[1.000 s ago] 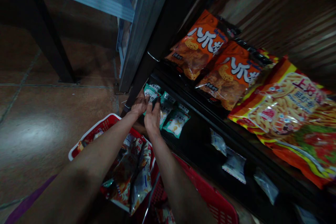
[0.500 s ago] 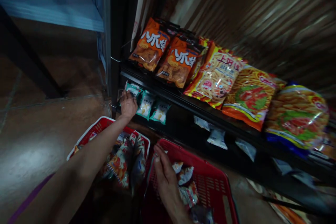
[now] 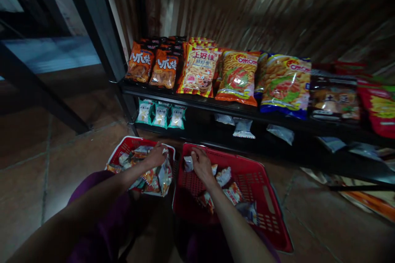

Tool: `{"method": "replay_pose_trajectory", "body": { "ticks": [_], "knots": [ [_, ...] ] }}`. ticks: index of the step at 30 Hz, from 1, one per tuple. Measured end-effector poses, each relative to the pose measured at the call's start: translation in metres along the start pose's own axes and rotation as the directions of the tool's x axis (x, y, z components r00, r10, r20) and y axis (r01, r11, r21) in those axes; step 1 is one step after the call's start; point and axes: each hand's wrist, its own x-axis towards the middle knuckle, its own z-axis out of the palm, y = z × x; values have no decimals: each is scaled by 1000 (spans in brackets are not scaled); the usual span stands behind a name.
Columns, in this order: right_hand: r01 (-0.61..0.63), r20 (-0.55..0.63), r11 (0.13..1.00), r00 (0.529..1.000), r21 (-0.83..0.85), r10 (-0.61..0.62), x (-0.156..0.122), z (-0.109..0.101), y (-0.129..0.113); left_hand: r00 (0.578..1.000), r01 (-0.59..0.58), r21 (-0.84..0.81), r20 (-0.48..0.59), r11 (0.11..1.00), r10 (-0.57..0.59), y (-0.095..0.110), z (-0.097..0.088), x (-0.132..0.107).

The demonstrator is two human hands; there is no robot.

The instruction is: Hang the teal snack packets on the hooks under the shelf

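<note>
My left hand (image 3: 156, 155) reaches over the white-rimmed red basket (image 3: 173, 153), its fingers bunched near the basket's right side. A pale, shiny snack packet (image 3: 167, 170) lies beside these fingers; what they pinch, if anything, is hidden. Over the far left part of the larger red basket (image 3: 256, 168) is my right hand (image 3: 202, 165), thumb and fingers apart. A small whitish packet (image 3: 188, 164) lies just left of its thumb. Several small snack packets (image 3: 233, 193) lie loose in this basket. On the lower shelf stand three green-and-white packets (image 3: 161, 115) in a row.
The black upper shelf (image 3: 197, 100) carries orange bags (image 3: 163, 68), a yellow-red bag (image 3: 199, 70) and other large snack bags. Pale packets (image 3: 243, 128) lie farther right on the lower shelf. A dark post (image 3: 92, 20) stands at the left. Orange packaging (image 3: 370, 201) lies at lower right.
My left hand has come back from the green-and-white packets to the white-rimmed basket. The view has turned and shifted right. My right hand stays at the larger basket's far left part.
</note>
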Motion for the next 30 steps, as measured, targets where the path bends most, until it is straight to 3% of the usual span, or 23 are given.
{"method": "replay_pose_trajectory", "body": {
  "ticks": [5, 10, 16, 21, 26, 30],
  "knots": [
    [2, 153, 991, 988, -133, 19, -20, -3, 5, 974, -76, 27, 218, 997, 68, 16, 33, -57],
    [28, 216, 990, 976, -138, 2, -42, -9, 8, 971, -74, 102, 236, 992, 48, 18, 41, -88],
    [39, 268, 987, 963, -155, 4, -52, -14, 14, 967, -84, 127, 249, 988, 51, 13, 34, -97],
    [32, 328, 987, 944, -158, 22, -49, -11, 20, 975, -67, 85, 219, 994, 47, 1, 43, -93],
    [53, 431, 994, 902, -94, -7, -50, 2, 16, 984, -50, 58, 172, 997, 39, -1, 53, -96],
    [79, 512, 997, 857, -20, -58, -53, 23, 6, 993, -66, 54, 105, 996, 60, -6, 45, -96]
  ]
}}
